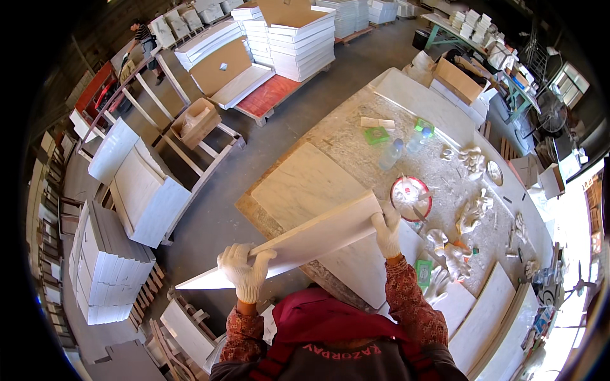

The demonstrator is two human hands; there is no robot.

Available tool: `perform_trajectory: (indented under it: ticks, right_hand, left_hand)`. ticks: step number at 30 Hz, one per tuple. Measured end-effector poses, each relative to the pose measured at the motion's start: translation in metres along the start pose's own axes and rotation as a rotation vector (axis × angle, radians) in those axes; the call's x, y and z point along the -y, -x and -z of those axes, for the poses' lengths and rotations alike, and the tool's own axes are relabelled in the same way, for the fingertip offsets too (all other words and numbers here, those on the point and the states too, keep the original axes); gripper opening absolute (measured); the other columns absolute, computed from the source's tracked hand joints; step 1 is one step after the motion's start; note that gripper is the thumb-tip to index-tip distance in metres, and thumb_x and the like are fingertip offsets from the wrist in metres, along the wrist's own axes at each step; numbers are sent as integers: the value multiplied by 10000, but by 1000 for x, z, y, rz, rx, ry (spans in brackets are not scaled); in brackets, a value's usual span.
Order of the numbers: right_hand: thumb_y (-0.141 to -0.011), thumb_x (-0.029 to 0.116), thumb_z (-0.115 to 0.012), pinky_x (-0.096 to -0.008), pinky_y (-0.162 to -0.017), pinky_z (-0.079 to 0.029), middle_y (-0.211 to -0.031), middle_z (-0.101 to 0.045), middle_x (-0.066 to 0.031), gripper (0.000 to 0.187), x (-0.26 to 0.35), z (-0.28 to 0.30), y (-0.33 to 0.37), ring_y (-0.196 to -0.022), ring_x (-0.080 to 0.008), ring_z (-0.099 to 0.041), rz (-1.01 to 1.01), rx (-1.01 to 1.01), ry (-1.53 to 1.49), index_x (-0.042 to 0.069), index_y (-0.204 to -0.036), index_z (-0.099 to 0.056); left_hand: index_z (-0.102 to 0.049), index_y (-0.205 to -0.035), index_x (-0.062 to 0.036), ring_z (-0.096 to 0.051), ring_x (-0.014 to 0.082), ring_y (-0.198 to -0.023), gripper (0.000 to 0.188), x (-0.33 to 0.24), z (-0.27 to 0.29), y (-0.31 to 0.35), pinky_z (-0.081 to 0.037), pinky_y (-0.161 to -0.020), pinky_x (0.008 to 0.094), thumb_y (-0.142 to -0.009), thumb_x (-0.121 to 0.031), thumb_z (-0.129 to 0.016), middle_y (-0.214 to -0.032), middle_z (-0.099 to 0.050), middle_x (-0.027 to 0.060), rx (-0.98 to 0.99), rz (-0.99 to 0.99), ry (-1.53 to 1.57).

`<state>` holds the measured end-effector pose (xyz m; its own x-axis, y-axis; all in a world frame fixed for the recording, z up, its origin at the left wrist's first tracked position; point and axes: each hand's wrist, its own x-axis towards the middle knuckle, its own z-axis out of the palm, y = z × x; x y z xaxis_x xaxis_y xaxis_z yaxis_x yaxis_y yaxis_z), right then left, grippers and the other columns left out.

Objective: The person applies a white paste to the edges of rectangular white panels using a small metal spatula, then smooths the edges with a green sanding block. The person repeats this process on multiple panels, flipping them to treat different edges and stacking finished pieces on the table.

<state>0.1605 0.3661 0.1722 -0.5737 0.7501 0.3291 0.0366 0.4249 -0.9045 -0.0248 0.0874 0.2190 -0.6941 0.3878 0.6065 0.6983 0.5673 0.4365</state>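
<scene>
A long white marble slab (321, 236) is held tilted over the near left edge of the worktable (327, 136). My left hand (246, 270), in a white knit glove, is closed on it near its left part, with the thumb over the upper edge. My right hand (387, 233), gloved alike, grips the other end. Beneath the held slab, another marble slab (302, 181) lies flat on the dusty table, and a further pale slab (359, 270) lies closer to me. Right of my right hand stands a red-rimmed bowl (430, 204) of white paste with a spatula in it.
Clear bottles (390, 155), green boxes (376, 135) and loose white gloves (470, 213) lie on the table. Slabs (486, 314) lean at its near right. Left are a metal rack (210, 166) and stacked tiles (114, 267). Another person (145, 47) stands far left.
</scene>
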Motion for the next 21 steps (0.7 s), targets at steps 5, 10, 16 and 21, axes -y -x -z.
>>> perform_trajectory:
  ticks: [5, 10, 16, 21]
  right_hand:
    - [-954, 204, -546, -406, -718, -466, -854, -643, -146, 245, -6, 26, 9, -767, -274, -589, 56, -302, 38, 8, -1028, -673]
    - [-989, 322, -548, -485, -816, -507, -1034, -706, -193, 319, -99, 105, 28, -912, -377, -651, -146, -432, 830, 113, -1171, -704]
    - [-983, 372, -541, -551, -808, -512, -1009, -717, -199, 356, -177, 130, 37, -926, -433, -660, -268, -414, 967, 174, -1244, -680]
    - [-976, 301, -554, -530, -787, -530, -930, -724, -204, 293, -205, 133, 20, -866, -415, -681, -356, -242, 834, 120, -1135, -720]
  left_hand:
    - [-659, -663, -85, -579, 276, -652, 299, -18, -1, -2, -409, -668, 385, -605, -341, -804, -684, -639, 61, 45, -101, -18]
    - [-659, -675, -113, -571, 272, -611, 417, -32, -3, -2, -396, -638, 387, -623, -479, -850, -657, -610, 38, 45, -203, -45]
    - [-642, -698, -74, -562, 286, -649, 400, -43, -12, -7, -396, -657, 390, -652, -433, -810, -679, -602, 61, 64, -255, -46]
    - [-632, -698, -72, -557, 286, -659, 392, -46, -11, -3, -397, -669, 391, -659, -422, -805, -692, -601, 64, 77, -245, -50]
